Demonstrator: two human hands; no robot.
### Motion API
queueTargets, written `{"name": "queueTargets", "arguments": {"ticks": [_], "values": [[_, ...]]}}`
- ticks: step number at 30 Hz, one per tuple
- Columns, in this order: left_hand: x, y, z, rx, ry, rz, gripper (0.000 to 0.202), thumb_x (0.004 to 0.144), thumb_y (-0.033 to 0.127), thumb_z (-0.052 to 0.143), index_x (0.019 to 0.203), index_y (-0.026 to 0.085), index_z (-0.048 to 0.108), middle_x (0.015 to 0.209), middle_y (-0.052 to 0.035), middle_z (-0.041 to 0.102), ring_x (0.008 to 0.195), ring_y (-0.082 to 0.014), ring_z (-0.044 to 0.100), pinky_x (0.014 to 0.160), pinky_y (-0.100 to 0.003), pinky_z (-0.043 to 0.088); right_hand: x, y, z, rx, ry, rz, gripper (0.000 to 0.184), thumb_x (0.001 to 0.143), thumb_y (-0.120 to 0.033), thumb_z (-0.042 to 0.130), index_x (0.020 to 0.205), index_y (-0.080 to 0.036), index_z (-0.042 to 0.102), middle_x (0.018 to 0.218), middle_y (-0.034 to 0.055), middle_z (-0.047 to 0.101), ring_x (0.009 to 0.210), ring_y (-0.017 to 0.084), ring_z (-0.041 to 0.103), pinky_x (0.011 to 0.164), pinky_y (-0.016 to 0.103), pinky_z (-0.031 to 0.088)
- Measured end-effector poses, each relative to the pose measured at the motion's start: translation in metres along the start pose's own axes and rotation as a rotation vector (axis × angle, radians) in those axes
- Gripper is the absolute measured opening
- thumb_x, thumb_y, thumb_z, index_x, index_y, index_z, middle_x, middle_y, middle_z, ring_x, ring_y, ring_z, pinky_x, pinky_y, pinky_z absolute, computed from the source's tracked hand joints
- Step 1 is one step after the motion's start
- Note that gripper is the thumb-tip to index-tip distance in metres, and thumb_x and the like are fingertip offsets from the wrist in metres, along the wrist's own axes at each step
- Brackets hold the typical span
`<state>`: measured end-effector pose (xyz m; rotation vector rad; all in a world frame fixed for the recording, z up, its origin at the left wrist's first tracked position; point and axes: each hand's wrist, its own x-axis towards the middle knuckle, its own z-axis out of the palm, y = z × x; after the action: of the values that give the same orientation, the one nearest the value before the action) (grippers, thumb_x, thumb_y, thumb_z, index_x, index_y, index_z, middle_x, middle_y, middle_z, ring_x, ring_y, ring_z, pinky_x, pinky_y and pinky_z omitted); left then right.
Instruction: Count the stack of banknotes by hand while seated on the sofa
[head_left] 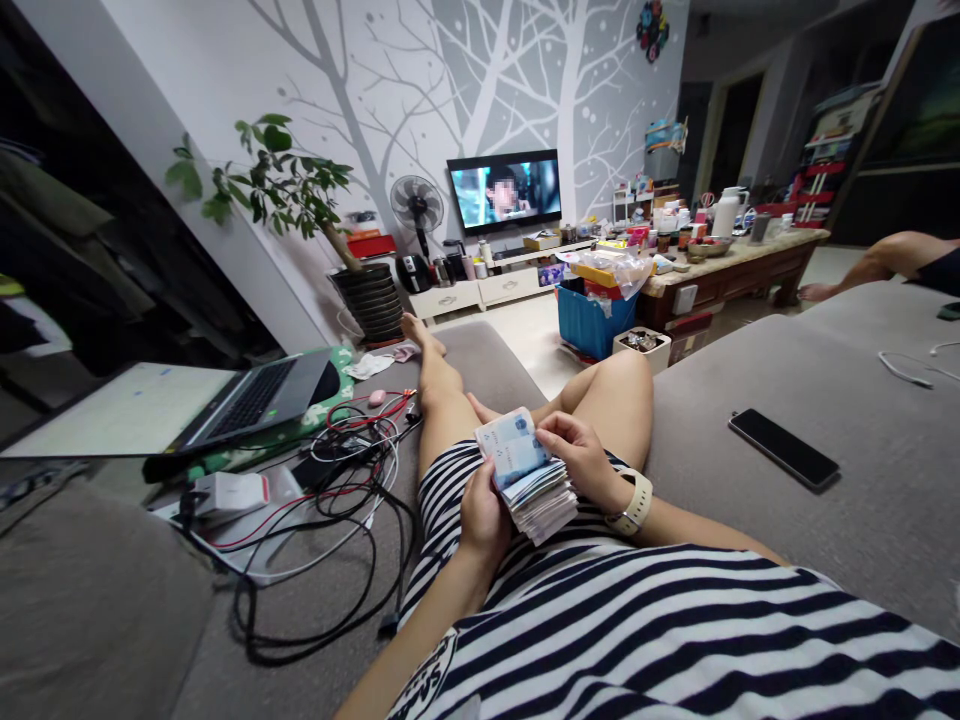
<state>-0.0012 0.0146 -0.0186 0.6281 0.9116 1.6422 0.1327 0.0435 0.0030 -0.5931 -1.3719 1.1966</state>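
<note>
Just beyond the striped shirt point(637, 620), the left hand point(484, 507) grips the thick stack of papers point(541, 508) above the lap, and the right hand point(586, 458) pinches the blue-printed sheet point(510, 448) at its edge, so the uneven papers could slip toward the grey sofa point(499, 365) if the left grip becomes too loose.

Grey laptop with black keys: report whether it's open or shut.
Open: the grey laptop has its white screen leaning far back and its black keyboard exposed.

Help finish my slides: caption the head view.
Two hands hold a layered blue-and-white stack over striped clothing, a phone lying on the gray sofa.
</note>
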Motion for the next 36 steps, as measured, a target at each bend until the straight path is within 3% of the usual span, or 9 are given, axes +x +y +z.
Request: {"name": "queueTargets", "arguments": {"ticks": [6, 12, 21, 29, 36], "values": [[0.001, -0.001, -0.001, -0.020, -0.002, -0.004, 0.021, 0.063, 0.037, 0.070, 0.067, 0.017, 0.066, 0.066, -0.0014, 0.068, 0.077, -0.0221, 0.065, 0.076, -0.034, 0.049, 0.000, 0.000, 0.000, 0.023, 0.006, 0.007, 0.033, 0.079, -0.048, 0.062, 0.068, -0.019, 0.053, 0.060, -0.0034, 0.047, 0.055, 0.011, 0.039, 0.053, 0.025, 0.033], [-0.001, 0.001, 0.004, -0.106, -0.097, -0.037, 0.017, 0.071, 0.030, 0.063, 0.073, 0.014, 0.067, 0.071, -0.0051, 0.070, 0.088, -0.0270, 0.065, 0.078, -0.036, 0.048, 0.002, 0.004, -0.002, 0.027, -0.057, 0.021, 0.040, 0.084, -0.053, 0.053, 0.064, -0.019, 0.054, 0.048, -0.0034, 0.048, 0.047, 0.010, 0.040, 0.051, 0.026, 0.032], [-0.007, 0.007, 0.007, -0.023, -0.046, -0.032, 0.017, 0.059, 0.029, 0.070, 0.068, 0.016, 0.066, 0.070, -0.0042, 0.070, 0.085, -0.0264, 0.065, 0.076, -0.036, 0.050, 0.005, 0.003, -0.002, -0.005, 0.049, 0.040, 0.037, 0.074, -0.048, 0.068, 0.064, -0.019, 0.049, 0.054, -0.0049, 0.046, 0.052, 0.010, 0.039, 0.052, 0.025, 0.032], [-0.007, 0.007, 0.007, 0.004, -0.083, -0.021, 0.020, 0.059, 0.030, 0.072, 0.069, 0.014, 0.065, 0.066, -0.0033, 0.068, 0.078, -0.0227, 0.066, 0.074, -0.033, 0.050, 0.008, 0.004, -0.001, 0.014, 0.122, 0.058, 0.037, 0.068, -0.048, 0.073, 0.070, -0.019, 0.050, 0.062, -0.0046, 0.049, 0.056, 0.010, 0.042, 0.054, 0.025, 0.035], [-0.007, 0.011, 0.007, 0.027, -0.055, -0.017, 0.018, 0.057, 0.029, 0.073, 0.067, 0.015, 0.066, 0.062, -0.0030, 0.067, 0.077, -0.0232, 0.066, 0.072, -0.033, 0.050, 0.009, 0.010, -0.001, -0.063, 0.080, 0.050, 0.038, 0.073, -0.050, 0.067, 0.063, -0.019, 0.048, 0.056, -0.0045, 0.045, 0.053, 0.010, 0.039, 0.052, 0.024, 0.032]]}}
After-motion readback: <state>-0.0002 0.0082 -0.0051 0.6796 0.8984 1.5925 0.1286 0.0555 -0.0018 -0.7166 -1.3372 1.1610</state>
